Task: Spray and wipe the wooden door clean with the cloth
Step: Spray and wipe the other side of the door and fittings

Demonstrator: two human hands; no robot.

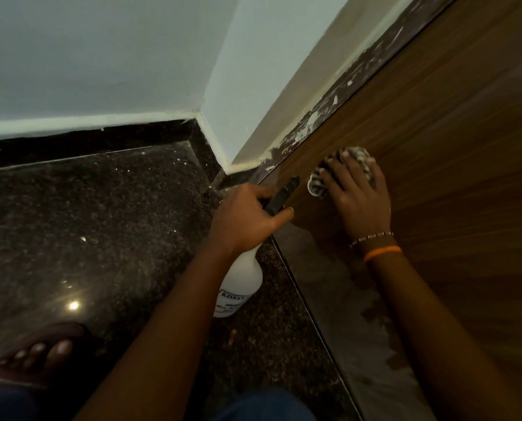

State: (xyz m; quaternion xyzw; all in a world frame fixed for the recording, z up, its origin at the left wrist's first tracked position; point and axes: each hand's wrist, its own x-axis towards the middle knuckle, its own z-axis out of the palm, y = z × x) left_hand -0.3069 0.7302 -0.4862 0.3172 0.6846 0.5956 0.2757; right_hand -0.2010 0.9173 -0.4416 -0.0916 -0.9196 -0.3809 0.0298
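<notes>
Right hand (pixel 355 196) is laid flat on the wooden door (pixel 454 165), low down and near its hinge-side edge, fingers spread and pointing up toward the door frame. A crumpled cloth (pixel 315 185), pale with dark patterning, is pressed against the wood beneath the fingers; bunched folds show past the fingertips and at the little-finger side, the rest being hidden under the palm. Two bands are seen on the right wrist: a thin beaded bracelet (pixel 372 237) and, just below it, an orange thread (pixel 382 252).

Left hand (pixel 246 217) is closed round the neck of a white spray bottle (pixel 241 284), fingers curled about the black trigger head (pixel 282 196). The nozzle is aimed up and right, toward the door's lower edge and just short of the cloth; the two hands are near each other but apart. The bottle's body hangs down below the left wrist, over the floor, with a printed label partly legible but too blurred to be read in full.

Dark speckled granite floor (pixel 86 223) is seen beneath, with a bright reflected light spot near the bottom left. A black skirting strip (pixel 86 139) runs along the foot of the pale wall (pixel 101 56). Paint flecks are scattered along the dark door frame (pixel 329 107) beside the door's edge. A sandalled foot (pixel 37 354) is visible at the lower left corner.
</notes>
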